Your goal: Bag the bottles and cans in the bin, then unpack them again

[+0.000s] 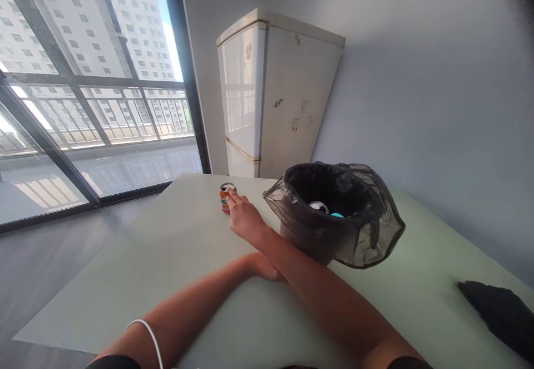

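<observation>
An orange soda can (225, 205) with an open top stands upright on the pale table, near its far edge. My right hand (244, 216) reaches across to it, fingers closed at its right side and rim. Beneath the crossing right forearm lies my left hand (265, 266), at the base of the trash bin (304, 246); its fingers are hidden. A black plastic bag (367, 235) lines the bin, its loose edge folded over the rim. Inside the bag I see a can top (319, 207) and part of a turquoise item (337, 215) whose kind does not show.
The pale green-white table (167, 246) spreads under everything. Dark folded plastic (500, 313) lies at its right edge. A white fridge (292, 96) with worn patches stands behind it, near the wall. Glass sliding doors (95, 107) are at the left.
</observation>
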`<state>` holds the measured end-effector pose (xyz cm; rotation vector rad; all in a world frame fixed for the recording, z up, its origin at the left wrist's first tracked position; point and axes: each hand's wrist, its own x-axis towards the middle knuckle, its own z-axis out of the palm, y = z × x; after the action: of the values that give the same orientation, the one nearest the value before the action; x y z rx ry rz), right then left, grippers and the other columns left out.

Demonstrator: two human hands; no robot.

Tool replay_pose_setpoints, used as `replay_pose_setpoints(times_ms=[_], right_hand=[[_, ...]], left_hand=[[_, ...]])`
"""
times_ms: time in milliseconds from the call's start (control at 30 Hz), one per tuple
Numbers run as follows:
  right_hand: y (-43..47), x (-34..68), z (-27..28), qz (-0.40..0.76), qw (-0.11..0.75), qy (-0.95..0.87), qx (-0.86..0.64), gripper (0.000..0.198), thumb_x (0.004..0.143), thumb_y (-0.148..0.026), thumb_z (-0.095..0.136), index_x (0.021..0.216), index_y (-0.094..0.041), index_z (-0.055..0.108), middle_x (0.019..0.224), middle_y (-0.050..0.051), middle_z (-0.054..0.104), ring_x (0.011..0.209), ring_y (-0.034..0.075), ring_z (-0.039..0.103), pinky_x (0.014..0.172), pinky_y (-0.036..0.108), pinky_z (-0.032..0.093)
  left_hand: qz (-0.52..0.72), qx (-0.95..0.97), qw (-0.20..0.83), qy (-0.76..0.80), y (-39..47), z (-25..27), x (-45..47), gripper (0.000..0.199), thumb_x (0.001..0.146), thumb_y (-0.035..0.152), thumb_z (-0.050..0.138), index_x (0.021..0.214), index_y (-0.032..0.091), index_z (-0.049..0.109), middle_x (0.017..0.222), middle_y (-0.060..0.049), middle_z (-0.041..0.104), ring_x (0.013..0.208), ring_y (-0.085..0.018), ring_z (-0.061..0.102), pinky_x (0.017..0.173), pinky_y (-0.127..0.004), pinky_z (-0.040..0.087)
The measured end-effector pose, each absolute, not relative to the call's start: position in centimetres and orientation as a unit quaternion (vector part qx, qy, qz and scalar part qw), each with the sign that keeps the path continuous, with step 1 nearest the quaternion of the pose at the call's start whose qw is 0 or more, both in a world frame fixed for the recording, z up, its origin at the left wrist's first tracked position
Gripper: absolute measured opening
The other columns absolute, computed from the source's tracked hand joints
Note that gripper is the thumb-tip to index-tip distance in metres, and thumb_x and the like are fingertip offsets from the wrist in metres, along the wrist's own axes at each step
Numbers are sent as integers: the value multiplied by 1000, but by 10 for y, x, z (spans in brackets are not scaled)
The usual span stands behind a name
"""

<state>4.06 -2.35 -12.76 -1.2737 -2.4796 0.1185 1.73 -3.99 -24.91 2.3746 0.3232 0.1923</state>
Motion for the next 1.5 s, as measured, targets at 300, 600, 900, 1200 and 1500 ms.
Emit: replay_pose_setpoints(times_ms=[300,600,900,1200,1500], right_hand=[[-23,40,-125,49,189,-876,-440,49,87,-5,51,136,-11,57,156,14,43,113,24,56,96,35,53],[-20,37,-128,42,226,-878,-419,39,88,-4,52,124,-11,64,140,14,54,106,24,57,96,34,52],[-14,34,-134,61,280,-876,-388,27,88,-1,51,106,-10,69,118,13,63,106,22,59,103,30,48],[-15,33,-134,96,307,-860,-397,21,84,0,54,94,-12,67,113,14,63,95,19,62,87,27,53],[-17,35,-131,111,323,-858,-385,18,85,-3,54,86,-16,66,102,7,67,81,15,63,78,24,50]], left_hand=[[89,896,417,125,-36,-262,16,46,94,28,61,138,16,62,147,-11,62,145,-29,47,124,-43,34],[89,906,400,105,-29,-274,16,46,95,27,58,139,12,61,151,-12,58,146,-30,46,126,-42,30],[99,901,411,96,-29,-279,13,44,95,29,56,134,12,65,148,-12,61,144,-30,48,125,-41,32],[125,881,451,71,-33,-268,15,42,93,35,59,128,13,67,146,-12,62,142,-30,51,124,-40,35],[96,886,434,132,-39,-260,11,51,93,37,64,138,13,63,153,-12,56,145,-30,46,126,-41,30]])
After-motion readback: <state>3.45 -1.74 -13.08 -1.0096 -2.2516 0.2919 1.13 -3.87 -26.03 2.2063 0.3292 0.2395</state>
